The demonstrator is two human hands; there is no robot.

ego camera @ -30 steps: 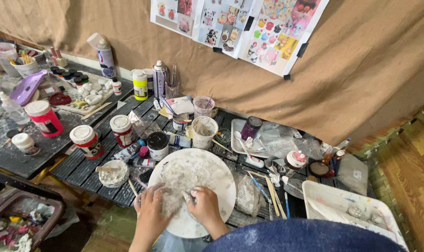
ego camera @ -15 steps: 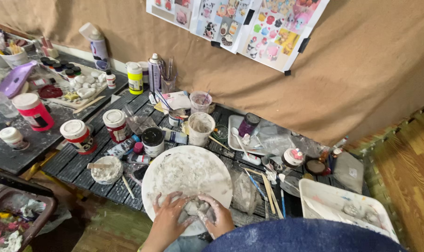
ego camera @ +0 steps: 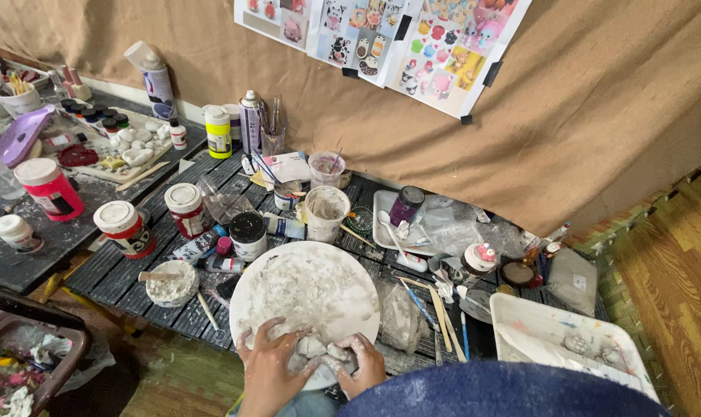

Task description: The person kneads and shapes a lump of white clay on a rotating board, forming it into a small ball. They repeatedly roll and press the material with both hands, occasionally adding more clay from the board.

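Brown paper covers the far wall behind a dark slatted table point(ego camera: 126, 266) crowded with paint jars and brushes. Near the front edge sits a round white board point(ego camera: 304, 289) smeared with plaster. Both hands work a lump of white clay point(ego camera: 319, 349) at the board's near rim: the left hand point(ego camera: 269, 363) is curled against its left side, the right hand point(ego camera: 359, 363) cupped over its right, fingers pressed into the clay. A small bowl of white paste point(ego camera: 171, 282) stands just left of the board, and a white tray point(ego camera: 555, 340) lies to the right.
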